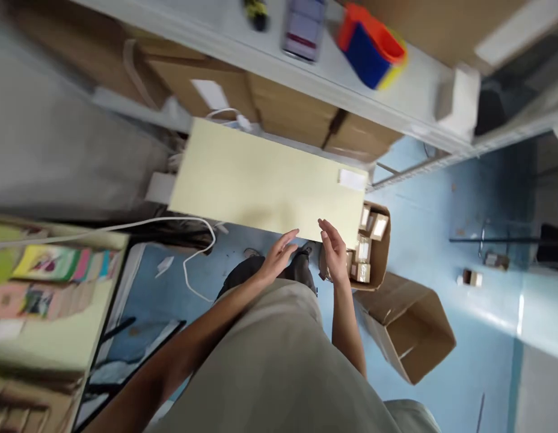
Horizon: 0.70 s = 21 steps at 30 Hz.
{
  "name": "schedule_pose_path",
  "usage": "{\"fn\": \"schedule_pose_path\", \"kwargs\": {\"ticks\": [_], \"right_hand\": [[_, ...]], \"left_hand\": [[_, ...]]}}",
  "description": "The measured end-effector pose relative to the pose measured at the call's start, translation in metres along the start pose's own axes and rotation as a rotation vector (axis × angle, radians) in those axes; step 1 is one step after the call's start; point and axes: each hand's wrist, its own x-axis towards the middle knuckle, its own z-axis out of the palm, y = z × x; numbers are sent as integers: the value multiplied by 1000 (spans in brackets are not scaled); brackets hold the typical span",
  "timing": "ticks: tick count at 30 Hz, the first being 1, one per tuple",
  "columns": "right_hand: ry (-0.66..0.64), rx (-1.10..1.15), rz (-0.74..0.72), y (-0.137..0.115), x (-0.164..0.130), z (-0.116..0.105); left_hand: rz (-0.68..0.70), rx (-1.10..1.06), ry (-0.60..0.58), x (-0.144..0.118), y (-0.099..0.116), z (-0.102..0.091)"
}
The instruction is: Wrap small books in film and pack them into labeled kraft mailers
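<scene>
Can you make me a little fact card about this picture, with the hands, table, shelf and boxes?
Left hand: open, holding nothing, near the table
Right hand: open, holding nothing, near the table
Table: pale yellow, white label near its right end
Shelf: phone, colourful container
Boxes: one box holding smaller boxes; one open cardboard box

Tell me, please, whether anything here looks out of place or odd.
Two things, perhaps: a white cable trails loosely beside the pale tabletop, where it could snag, and a small white scrap appears to lie on the blue floor, like stray litter.
</scene>
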Motion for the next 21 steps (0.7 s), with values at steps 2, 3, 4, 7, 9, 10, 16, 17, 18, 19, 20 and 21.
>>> {"fn": "schedule_pose_path", "kwargs": {"ticks": [2, 3, 4, 7, 9, 10, 16, 17, 18, 19, 20, 21], "right_hand": [[-126, -27, -28, -15, -3, 52], [-188, -41, -39, -21, -4, 77], [-248, -54, -49, -27, -5, 101], [-414, -79, -68, -41, -6, 171], [-531, -109, -77, -52, -6, 214], [-589, -129, -80, -57, -7, 235], [-907, -213, -39, -76, -1, 342], [-959, -226, -20, -76, 3, 359], [-1011, -244, 2, -74, 7, 376], [-1062, -265, 24, -72, 11, 392], [-1111, -290, 45, -70, 15, 409], [-1157, -317, 63, -68, 19, 426]], "left_hand": [[77, -56, 133, -25, 19, -52], [124, -92, 204, -36, 27, -75], [175, -129, 275, -46, 35, -97], [321, -231, 474, -73, 53, -155], [389, -294, 592, -89, 59, -187], [414, -325, 650, -96, 61, -202], [440, -466, 957, -132, 51, -268], [432, -485, 1002, -136, 49, -277], [425, -502, 1045, -140, 48, -287], [422, -515, 1085, -143, 47, -298], [426, -526, 1124, -148, 47, -308], [435, -534, 1163, -152, 48, -318]]}}
